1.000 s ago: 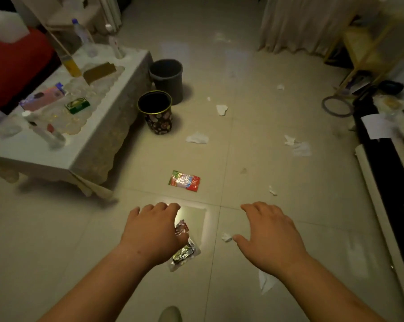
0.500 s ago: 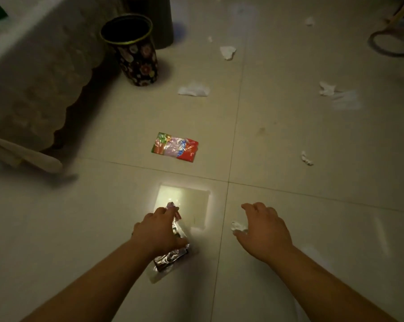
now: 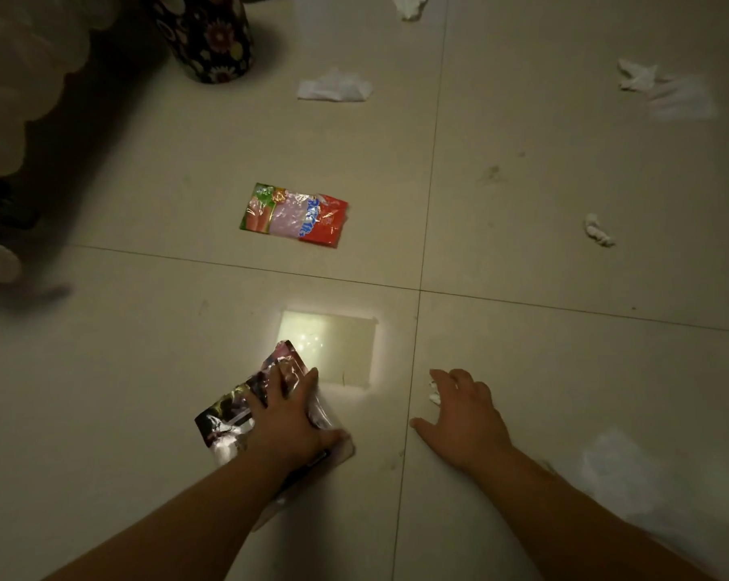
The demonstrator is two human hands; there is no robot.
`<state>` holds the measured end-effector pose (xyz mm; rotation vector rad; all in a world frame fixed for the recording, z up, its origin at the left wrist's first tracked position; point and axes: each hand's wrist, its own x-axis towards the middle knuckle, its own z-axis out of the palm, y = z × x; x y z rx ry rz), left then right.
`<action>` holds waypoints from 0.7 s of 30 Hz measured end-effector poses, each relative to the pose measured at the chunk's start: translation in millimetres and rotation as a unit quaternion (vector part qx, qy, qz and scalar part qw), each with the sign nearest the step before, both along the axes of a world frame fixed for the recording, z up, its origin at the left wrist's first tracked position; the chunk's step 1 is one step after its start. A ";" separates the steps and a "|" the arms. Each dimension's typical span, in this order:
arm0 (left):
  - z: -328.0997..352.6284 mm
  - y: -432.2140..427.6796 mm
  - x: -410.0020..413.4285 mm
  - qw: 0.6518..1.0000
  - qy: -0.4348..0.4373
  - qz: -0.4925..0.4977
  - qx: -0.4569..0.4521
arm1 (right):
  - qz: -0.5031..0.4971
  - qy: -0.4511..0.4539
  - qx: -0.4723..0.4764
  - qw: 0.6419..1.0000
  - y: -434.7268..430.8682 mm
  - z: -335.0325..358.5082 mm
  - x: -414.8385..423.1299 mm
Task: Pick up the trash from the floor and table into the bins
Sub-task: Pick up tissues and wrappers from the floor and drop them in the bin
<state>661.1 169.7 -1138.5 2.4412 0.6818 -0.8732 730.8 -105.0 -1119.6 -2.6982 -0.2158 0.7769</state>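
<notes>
Foil wrapper [image 3: 224, 425] under left hand [image 3: 287, 421], tissue scrap [image 3: 433, 398] at right hand [image 3: 465, 417].

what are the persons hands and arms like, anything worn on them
Nothing worn that shows. The left hand and right hand have no gloves, and no rings show in the dim light. The left forearm and right forearm are uncovered right to the frame's edge: no sleeves, watch or bracelet in view.

red-green wrapper [image 3: 294, 214], floral black bin [image 3: 205, 35], white tissues [image 3: 334, 86]
</notes>
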 end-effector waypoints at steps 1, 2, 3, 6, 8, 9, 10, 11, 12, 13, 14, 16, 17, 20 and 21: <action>-4.0 -1.2 -1.0 1.000 -0.010 0.004 0.003 | 0.004 -0.007 -0.004 1.000 0.6 -4.3 -0.2; -6.9 -3.1 -1.9 1.000 -0.020 0.006 0.010 | 0.010 -0.017 -0.010 1.000 1.6 -8.1 0.3; -8.4 -5.6 -2.3 0.999 -0.030 0.007 0.020 | 0.016 -0.027 -0.012 0.999 2.9 -11.1 1.6; -9.5 -8.0 -2.7 0.998 -0.050 0.003 0.031 | 0.028 -0.045 -0.004 0.999 10.8 -16.5 6.4; -7.9 -6.4 -4.4 0.998 -0.060 -0.003 0.033 | 0.034 -0.044 0.003 0.998 16.9 -17.3 7.1; -7.6 -5.4 -5.3 0.997 -0.067 -0.007 0.037 | 0.035 -0.041 0.005 0.999 19.1 -17.2 6.7; -7.3 -4.7 -6.2 0.996 -0.072 -0.011 0.043 | 0.037 -0.037 0.005 0.999 20.6 -16.4 6.0; -6.4 -4.3 -6.7 0.996 -0.076 -0.014 0.047 | 0.039 -0.033 0.006 0.999 21.6 -15.5 5.3; -5.1 -4.4 -7.2 0.995 -0.078 -0.019 0.052 | 0.042 -0.032 0.008 0.999 21.8 -14.9 5.1; -3.7 -5.0 -7.4 0.995 -0.082 -0.026 0.057 | 0.043 -0.032 0.012 0.998 21.6 -14.7 5.3; -1.9 -6.2 -7.9 0.993 -0.090 -0.035 0.062 | 0.043 -0.031 0.016 0.998 21.6 -14.7 5.6; -0.2 -10.9 -10.3 0.991 -0.112 -0.052 0.059 | 0.041 -0.030 0.023 0.998 21.5 -14.4 6.0; 0.6 -14.6 -11.6 0.990 -0.117 -0.064 0.053 | 0.044 -0.029 0.025 0.998 21.3 -14.7 6.2; 2.9 -26.5 -15.8 0.990 -0.116 -0.077 0.033 | 0.057 -0.015 0.037 0.998 21.6 -16.7 5.8; 5.2 -29.1 -17.3 0.989 -0.128 -0.069 0.019 | 0.056 -0.008 0.041 0.998 21.9 -16.7 5.3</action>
